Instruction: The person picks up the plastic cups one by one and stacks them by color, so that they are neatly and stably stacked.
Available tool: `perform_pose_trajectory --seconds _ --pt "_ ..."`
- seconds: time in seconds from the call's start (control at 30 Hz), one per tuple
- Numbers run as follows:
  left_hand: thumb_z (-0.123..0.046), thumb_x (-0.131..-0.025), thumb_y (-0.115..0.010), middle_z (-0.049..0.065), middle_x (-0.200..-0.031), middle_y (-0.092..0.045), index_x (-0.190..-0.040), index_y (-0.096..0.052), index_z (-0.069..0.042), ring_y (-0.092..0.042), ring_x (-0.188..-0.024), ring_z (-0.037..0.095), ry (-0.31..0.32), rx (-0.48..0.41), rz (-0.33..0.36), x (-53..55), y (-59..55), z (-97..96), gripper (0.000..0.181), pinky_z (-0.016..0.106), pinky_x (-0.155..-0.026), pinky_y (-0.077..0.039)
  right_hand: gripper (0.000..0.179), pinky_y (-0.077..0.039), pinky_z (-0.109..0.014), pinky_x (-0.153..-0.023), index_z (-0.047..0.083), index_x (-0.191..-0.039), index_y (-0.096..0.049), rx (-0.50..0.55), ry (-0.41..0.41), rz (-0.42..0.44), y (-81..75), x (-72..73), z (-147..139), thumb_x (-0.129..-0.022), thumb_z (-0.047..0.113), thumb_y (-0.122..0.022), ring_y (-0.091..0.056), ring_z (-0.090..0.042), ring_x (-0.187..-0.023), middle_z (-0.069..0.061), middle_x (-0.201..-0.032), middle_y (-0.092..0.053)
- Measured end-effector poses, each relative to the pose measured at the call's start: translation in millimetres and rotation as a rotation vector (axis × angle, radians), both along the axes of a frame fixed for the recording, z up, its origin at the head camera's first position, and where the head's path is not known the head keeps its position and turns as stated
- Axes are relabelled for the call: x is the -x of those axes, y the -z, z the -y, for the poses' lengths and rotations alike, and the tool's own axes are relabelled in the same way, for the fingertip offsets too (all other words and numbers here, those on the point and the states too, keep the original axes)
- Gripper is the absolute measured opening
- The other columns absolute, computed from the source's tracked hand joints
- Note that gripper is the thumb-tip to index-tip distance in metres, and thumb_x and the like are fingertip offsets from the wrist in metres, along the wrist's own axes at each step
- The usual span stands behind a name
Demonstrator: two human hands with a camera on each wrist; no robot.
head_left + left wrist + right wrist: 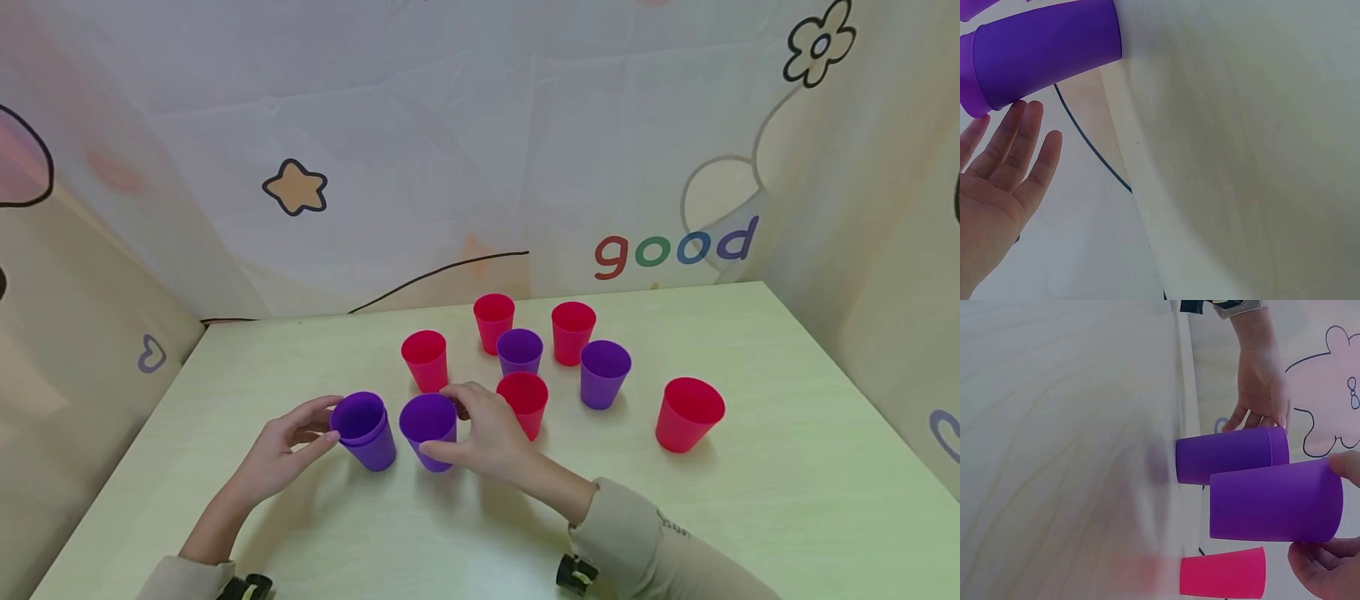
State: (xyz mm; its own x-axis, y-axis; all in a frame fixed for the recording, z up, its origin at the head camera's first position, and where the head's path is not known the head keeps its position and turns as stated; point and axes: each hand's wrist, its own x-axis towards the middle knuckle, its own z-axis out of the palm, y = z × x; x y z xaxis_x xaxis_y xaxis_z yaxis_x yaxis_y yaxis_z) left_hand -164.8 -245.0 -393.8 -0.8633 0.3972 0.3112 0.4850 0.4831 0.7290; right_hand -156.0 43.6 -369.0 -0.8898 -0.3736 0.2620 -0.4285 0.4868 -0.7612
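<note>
Two nested purple cups [375, 454] stand upright on the table, the upper one's rim showing just above the lower. My left hand [273, 462] touches their left side near the rim, with fingers fairly straight in the left wrist view. To the right of this stack, my right hand [491, 437] holds a single purple cup [426, 429] near its rim, between thumb and fingers. In the right wrist view that held cup [1272, 503] appears slightly raised off the table. A red cup [525, 408], partly covered by the right hand, stands just beyond it.
Red cups stand behind at the left [425, 362], back [493, 323] and back right [573, 333], another red cup [686, 421] farther right. Two purple cups [519, 352] [602, 379] stand among them. A printed curtain [420, 167] hangs behind the pale table [810, 467].
</note>
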Motion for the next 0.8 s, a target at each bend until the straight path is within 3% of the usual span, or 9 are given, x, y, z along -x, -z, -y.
perform_pose_trajectory --seconds 0.27,0.8 --pt "-0.005 -0.087 -0.059 0.012 -0.104 -0.064 -0.126 -0.050 -0.002 -0.059 -0.092 0.008 -0.010 0.007 0.000 0.1 -1.5 0.4 0.040 0.025 -0.076 -0.050 0.049 -0.046 -0.024 -0.070 0.007 -0.110 -0.057 -0.001 -0.022 -0.016 -13.3 0.4 1.1 -0.070 0.028 -0.077 -0.052 -0.014 -0.085 0.001 -0.097 -0.056" --pt "-0.005 -0.087 -0.059 0.012 -0.101 -0.064 -0.124 -0.050 -0.001 -0.059 -0.090 0.009 -0.010 -0.008 0.012 0.5 -0.4 -0.6 0.039 0.026 -0.075 -0.050 0.048 -0.047 -0.026 -0.073 0.006 -0.110 -0.057 0.002 -0.064 -0.003 -32.9 3.5 3.2 -0.072 0.027 -0.076 -0.054 -0.016 -0.087 0.000 -0.097 -0.057"
